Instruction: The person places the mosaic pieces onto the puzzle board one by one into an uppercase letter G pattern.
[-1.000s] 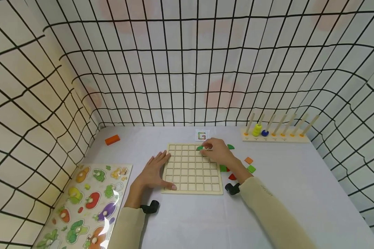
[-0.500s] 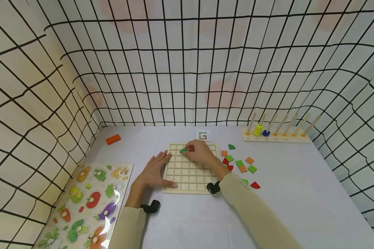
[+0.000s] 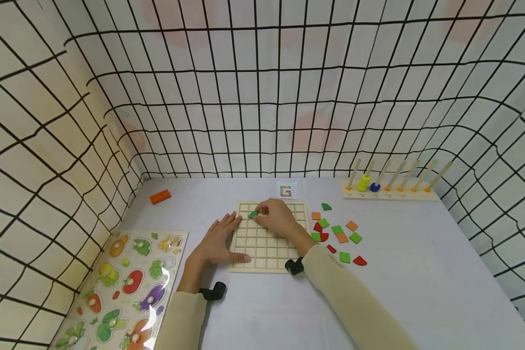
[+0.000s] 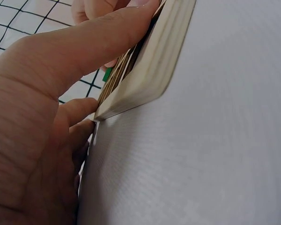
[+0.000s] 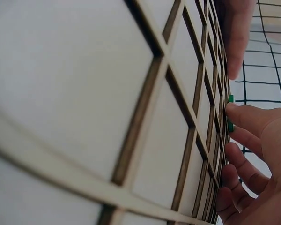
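Observation:
A pale wooden grid board (image 3: 267,265) lies on the table. My left hand (image 3: 216,243) rests against its left edge with fingers spread, the thumb over the front left corner; in the left wrist view that thumb (image 4: 98,42) lies along the board's rim. Between thumb and fingertips, my right hand (image 3: 276,216) pinches a green quarter-circle tile (image 3: 253,214) at the grid's upper left squares. The right wrist view shows the tile's green edge (image 5: 231,125) right at the board's surface, partly hidden by the fingers.
Loose red, orange and green tiles lie right of the board, among them a green square (image 3: 344,257). A pattern card (image 3: 287,191) sits behind it. A peg counting stand (image 3: 389,194) is back right, a vegetable puzzle (image 3: 127,287) left, an orange block (image 3: 160,197) back left.
My right hand has carried the green tile left across the board, from the top right part to the upper left squares. The left hand has stayed in place.

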A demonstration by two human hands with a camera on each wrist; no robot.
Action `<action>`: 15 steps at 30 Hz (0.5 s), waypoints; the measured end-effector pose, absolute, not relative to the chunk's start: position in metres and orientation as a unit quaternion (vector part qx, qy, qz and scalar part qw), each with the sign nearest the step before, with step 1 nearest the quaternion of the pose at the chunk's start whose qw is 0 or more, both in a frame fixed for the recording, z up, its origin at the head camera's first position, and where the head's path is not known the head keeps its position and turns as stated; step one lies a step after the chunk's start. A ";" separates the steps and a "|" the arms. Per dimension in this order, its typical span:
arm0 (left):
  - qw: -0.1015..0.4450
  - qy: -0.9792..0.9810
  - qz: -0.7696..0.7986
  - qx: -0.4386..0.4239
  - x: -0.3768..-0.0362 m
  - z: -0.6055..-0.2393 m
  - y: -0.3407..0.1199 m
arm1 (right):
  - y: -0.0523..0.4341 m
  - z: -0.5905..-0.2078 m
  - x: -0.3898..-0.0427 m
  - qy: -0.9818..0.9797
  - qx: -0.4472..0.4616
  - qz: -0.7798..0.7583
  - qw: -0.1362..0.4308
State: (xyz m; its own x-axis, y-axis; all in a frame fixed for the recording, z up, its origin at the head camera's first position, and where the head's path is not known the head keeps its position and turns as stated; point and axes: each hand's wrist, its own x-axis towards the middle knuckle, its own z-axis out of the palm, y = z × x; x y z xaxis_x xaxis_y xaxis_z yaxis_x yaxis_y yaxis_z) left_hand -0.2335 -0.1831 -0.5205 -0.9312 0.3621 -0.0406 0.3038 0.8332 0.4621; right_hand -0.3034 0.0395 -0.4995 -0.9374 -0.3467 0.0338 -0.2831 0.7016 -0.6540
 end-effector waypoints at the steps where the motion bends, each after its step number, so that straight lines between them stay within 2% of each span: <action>1: 0.063 0.956 0.229 0.173 -0.233 -0.520 -0.183 | 0.039 -0.500 -0.303 0.921 -0.170 -0.347 0.045; 15: 0.063 0.955 0.233 0.169 -0.231 -0.515 -0.181 | 0.040 -0.502 -0.303 0.926 -0.172 -0.335 0.037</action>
